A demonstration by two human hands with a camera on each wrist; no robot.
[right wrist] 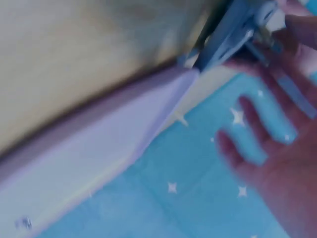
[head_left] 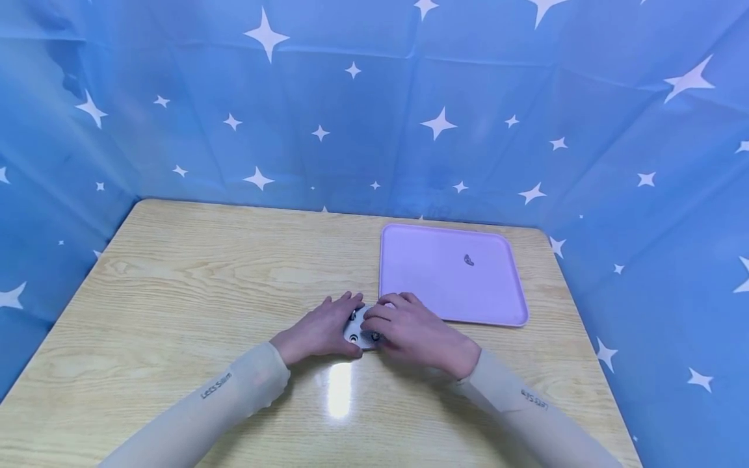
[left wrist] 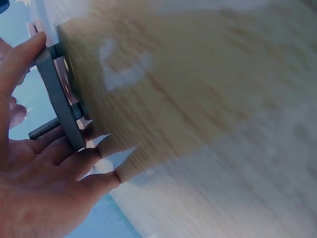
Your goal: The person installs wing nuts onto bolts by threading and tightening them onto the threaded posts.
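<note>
A small grey plate (head_left: pixel 361 320) with rounded ends and several round fasteners lies between both hands, close over the table. My left hand (head_left: pixel 324 328) grips its left end, thumb at the near edge and fingers at the far edge. Seen edge-on in the left wrist view, the plate (left wrist: pixel 58 96) looks dark, with a threaded bolt (left wrist: pixel 43 128) jutting out from one face and round heads on the other. Curled over the plate's right end, my right hand (head_left: pixel 418 335) pinches a small metal fastener there, partly hidden by the fingers. The right wrist view is blurred.
Just beyond my right hand, a shallow purple tray (head_left: pixel 427 260) rests on the wooden table (head_left: pixel 234 273). One small dark metal piece (head_left: pixel 469 260) sits in it. A blue curtain (head_left: pixel 374 97) with white stars stands behind and along both sides.
</note>
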